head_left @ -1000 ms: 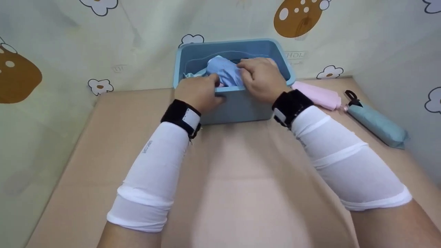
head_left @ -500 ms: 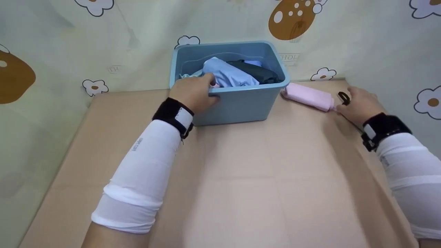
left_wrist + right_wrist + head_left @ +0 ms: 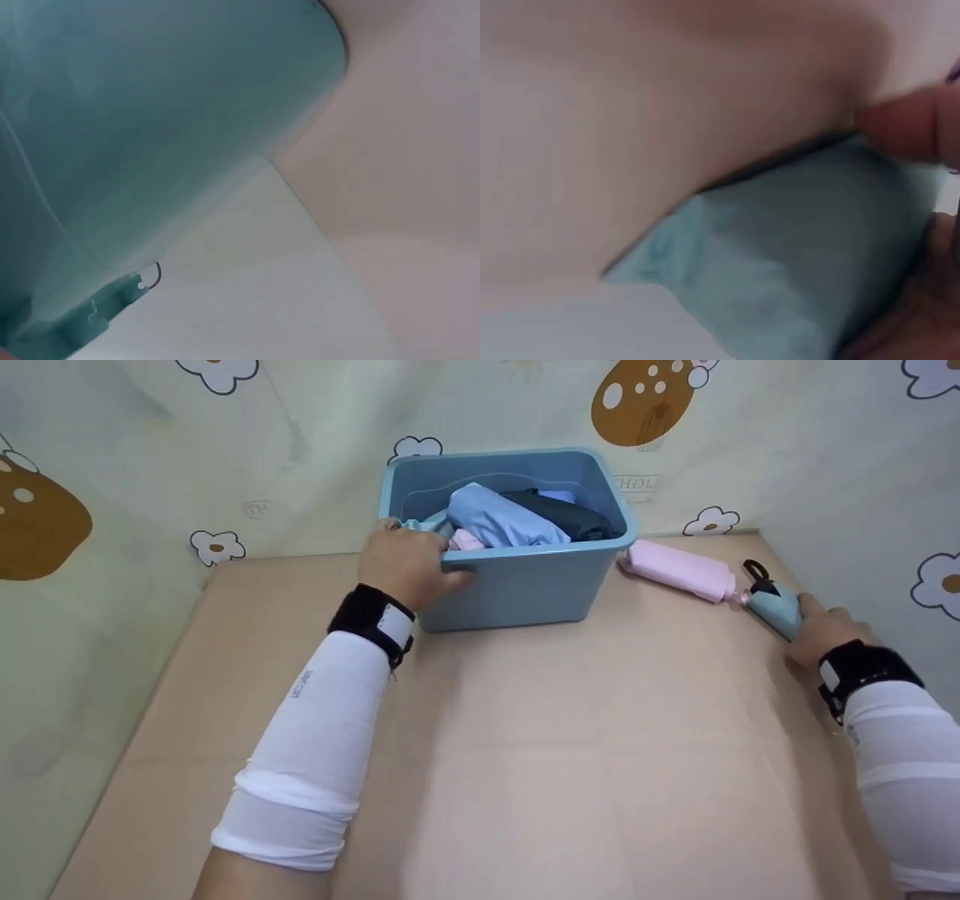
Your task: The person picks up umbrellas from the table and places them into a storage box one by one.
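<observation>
A blue-grey plastic bin [image 3: 517, 596] stands near the wall in the head view. My left hand [image 3: 405, 564] grips its front-left rim, thumb outside and fingers over the edge. Large in the left wrist view is the bin's side [image 3: 187, 90]. At the right, my right hand [image 3: 829, 631] holds a teal folded umbrella [image 3: 776, 610] around its body; a black strap loop shows at its far end. The right wrist view has thumb and fingers on either side of the umbrella's teal fabric [image 3: 772, 247]; my palm hides part of it.
Inside the bin lie a light blue fabric roll [image 3: 506, 519], a dark one [image 3: 574, 517] and a bit of pink cloth [image 3: 466, 540]. A pink rolled item [image 3: 679, 570] rests between bin and umbrella. A patterned sheet [image 3: 322, 457] covers the wall behind the brown tabletop [image 3: 525, 765].
My right hand has left the bin's contents, reached right to the teal umbrella's strap end, then slid nearer along its body. My left hand has shifted slightly left along the rim.
</observation>
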### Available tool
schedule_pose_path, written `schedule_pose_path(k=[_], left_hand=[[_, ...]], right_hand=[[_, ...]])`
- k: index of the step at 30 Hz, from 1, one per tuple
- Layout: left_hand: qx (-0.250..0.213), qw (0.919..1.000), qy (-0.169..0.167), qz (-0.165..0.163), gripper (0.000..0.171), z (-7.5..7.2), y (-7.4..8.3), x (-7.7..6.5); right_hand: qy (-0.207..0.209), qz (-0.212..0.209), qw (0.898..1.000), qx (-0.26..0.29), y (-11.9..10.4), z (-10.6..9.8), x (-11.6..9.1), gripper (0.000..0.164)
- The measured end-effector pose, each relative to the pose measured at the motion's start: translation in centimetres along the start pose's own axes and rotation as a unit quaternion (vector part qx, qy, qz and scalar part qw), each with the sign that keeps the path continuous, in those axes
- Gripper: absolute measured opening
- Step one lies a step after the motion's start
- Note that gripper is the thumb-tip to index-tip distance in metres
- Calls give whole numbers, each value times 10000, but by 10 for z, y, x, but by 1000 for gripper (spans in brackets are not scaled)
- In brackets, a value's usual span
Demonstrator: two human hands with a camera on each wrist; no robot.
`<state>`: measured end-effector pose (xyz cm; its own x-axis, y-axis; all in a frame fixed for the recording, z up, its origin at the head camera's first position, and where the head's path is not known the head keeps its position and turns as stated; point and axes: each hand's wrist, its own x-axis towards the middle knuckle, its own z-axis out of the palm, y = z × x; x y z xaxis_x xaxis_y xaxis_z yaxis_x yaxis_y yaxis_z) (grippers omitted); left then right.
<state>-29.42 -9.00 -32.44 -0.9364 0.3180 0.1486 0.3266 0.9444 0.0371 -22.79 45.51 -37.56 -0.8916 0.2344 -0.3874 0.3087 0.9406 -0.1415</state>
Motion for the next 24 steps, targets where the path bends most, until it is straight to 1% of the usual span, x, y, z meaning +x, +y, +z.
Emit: schedule_pose_path(k=[2, 6, 9, 13, 16, 18, 24], left_hand=[[-45, 10000, 47, -67, 51, 1, 2, 1], [-148, 9997, 121, -145, 51, 1, 4, 2], [-171, 9997, 117, -147, 51, 0, 3, 1], [-186, 9997, 77, -139, 51, 0, 2, 1], [-160, 9998, 61, -134, 51, 0, 2, 1], [-144, 9998, 69, -131, 51, 2, 2, 1], [-111, 9998, 109, -133, 51, 3, 3, 1]], right_hand=[[35, 98, 9999, 10, 0, 2, -3, 92], [142, 75, 9997, -186, 0, 4, -2, 87], [127, 80, 9995, -292, 3, 6, 5, 87], [109, 185, 9994, -256, 10, 8, 15, 88], [67, 245, 9994, -223, 11, 9, 17, 90], [38, 271, 9994, -198, 8, 9, 15, 91], [164, 208, 9996, -26, 2, 9, 2, 90]])
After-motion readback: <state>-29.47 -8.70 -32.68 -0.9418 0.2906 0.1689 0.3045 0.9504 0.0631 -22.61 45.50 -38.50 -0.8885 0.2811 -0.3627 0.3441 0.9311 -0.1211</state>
